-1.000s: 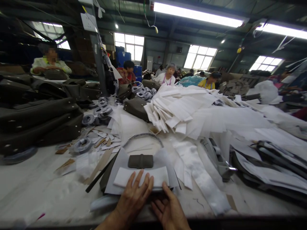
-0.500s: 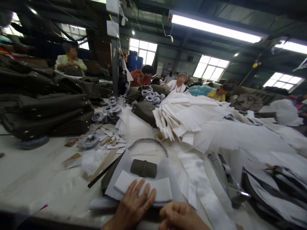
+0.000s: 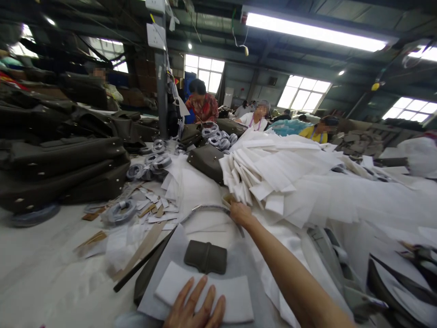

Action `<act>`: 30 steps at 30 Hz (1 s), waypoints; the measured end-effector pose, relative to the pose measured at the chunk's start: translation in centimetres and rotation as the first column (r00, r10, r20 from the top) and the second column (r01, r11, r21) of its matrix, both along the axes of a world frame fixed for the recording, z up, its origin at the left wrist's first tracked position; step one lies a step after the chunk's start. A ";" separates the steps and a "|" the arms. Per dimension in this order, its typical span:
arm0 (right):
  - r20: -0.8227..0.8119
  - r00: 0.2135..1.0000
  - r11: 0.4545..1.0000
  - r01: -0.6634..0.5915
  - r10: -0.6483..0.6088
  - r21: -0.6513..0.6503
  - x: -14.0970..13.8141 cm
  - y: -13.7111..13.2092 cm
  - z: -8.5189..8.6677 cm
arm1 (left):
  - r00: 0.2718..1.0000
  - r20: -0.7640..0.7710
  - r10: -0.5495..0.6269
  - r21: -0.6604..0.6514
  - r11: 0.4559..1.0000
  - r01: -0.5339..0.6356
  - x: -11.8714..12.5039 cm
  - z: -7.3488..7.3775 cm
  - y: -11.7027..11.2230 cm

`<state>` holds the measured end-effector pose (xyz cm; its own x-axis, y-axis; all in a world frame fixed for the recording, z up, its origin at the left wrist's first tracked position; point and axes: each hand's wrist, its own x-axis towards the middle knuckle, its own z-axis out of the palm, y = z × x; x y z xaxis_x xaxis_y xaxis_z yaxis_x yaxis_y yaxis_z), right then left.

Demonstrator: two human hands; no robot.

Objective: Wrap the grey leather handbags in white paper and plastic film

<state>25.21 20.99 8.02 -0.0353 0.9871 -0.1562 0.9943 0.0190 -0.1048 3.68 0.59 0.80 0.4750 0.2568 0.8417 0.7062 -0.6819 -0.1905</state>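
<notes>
My left hand (image 3: 196, 307) lies flat with fingers spread on a white foam strip (image 3: 235, 291), pressing it onto a dark olive bag (image 3: 150, 273). A thin white sheet (image 3: 155, 289) covers much of the bag. Just beyond the strip shows an olive flap or tab (image 3: 205, 257), and a wrapped handle (image 3: 201, 207) arches over the far side. My right arm stretches forward, and my right hand (image 3: 241, 213) is at a small tan container (image 3: 226, 199) beside the foam pile. Its fingertips are hidden there, so what they touch cannot be made out.
A large heap of white foam sheets (image 3: 283, 159) spreads across the right. Olive bags (image 3: 64, 168) are stacked at left. Wrapped grey coils (image 3: 119, 212) and paper scraps (image 3: 153, 202) lie between. A metal post (image 3: 161, 91) rises behind; several co-workers sit farther back.
My right hand has moved from the bag's near edge forward to the tan container. My left hand stays flat on the foam strip. The view has shifted slightly.
</notes>
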 end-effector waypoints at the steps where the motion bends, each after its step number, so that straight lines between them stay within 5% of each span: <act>1: 0.008 1.000 1.000 0.022 -0.022 -0.011 0.0 0.3 -0.3 | 1.000 -0.014 -0.004 -0.003 1.000 0.004 -0.2 0.3 0.0; 5: -0.012 0.993 0.993 0.118 -0.118 -0.003 -0.3 0.4 -0.6 | 0.990 -0.141 -0.030 -0.093 0.995 0.017 -0.9 0.9 -0.3; 9: -0.105 0.987 0.987 0.128 -0.118 0.097 0.6 -2.4 1.0 | 0.995 -0.095 -0.030 -0.150 0.989 0.015 -1.0 0.2 -0.7; 13: -0.216 0.971 0.963 0.152 -0.103 0.224 5.2 -8.4 4.0 | 0.995 -0.070 -0.069 -0.181 0.982 0.055 -1.0 -0.2 -0.8; 18: -0.366 0.895 0.895 0.363 -0.257 0.259 13.6 -17.9 5.9 | 0.993 -0.102 -0.066 -0.206 0.978 0.044 -1.1 0.1 -0.9; 24: -0.499 0.815 0.927 0.371 -0.295 0.057 17.0 -26.6 1.0 | 0.993 -0.090 -0.071 -0.212 0.976 0.051 -0.9 0.0 -1.1; 30: -0.561 0.789 0.913 0.385 -0.251 0.133 16.5 -28.8 -4.8 | 0.995 -0.086 -0.051 -0.220 0.975 0.031 -0.9 -0.4 -1.1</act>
